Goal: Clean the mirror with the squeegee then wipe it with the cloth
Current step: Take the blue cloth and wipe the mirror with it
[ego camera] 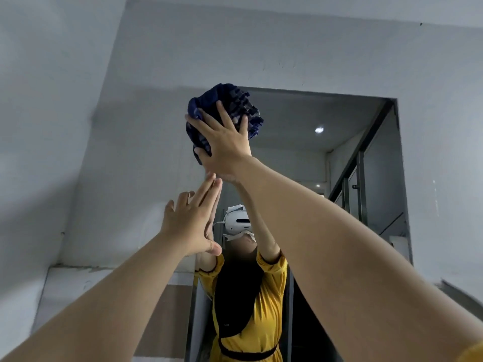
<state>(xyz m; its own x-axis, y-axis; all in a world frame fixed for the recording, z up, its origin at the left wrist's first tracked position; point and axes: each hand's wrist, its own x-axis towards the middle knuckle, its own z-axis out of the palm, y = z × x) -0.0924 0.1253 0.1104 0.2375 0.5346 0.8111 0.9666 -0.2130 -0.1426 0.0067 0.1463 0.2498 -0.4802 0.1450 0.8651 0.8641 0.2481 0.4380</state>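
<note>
The mirror (136,178) fills the middle of the head view and reflects a person in a yellow top. A dark blue checked cloth (243,105) is bunched high on the glass. My right hand (224,145) presses it flat against the mirror, fingers spread over it, arm stretched up. My left hand (190,223) is lower and to the left, palm flat on the glass, fingers straight and close together, touching its own reflection and holding nothing. No squeegee is in view.
A pale grey wall (47,100) surrounds the mirror on the left and above. The glass reflects a doorway (366,152) with a metal frame and ceiling lights. A ledge (78,270) runs along the lower left.
</note>
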